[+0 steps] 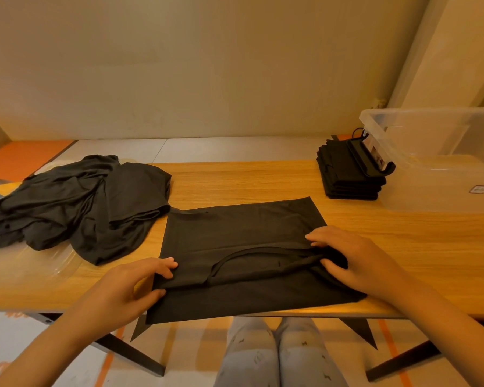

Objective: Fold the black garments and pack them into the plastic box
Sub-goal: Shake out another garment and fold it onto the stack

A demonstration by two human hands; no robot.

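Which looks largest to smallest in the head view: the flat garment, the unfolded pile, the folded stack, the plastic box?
1. flat garment, but it is nearest the camera
2. unfolded pile, nearly as large
3. plastic box, cut off by the picture edge
4. folded stack

Table (249, 177): garment pile (76, 205) left of frame, flat garment (235, 233) centre, folded stack (347, 174) touching plastic box (430, 169) upper right.
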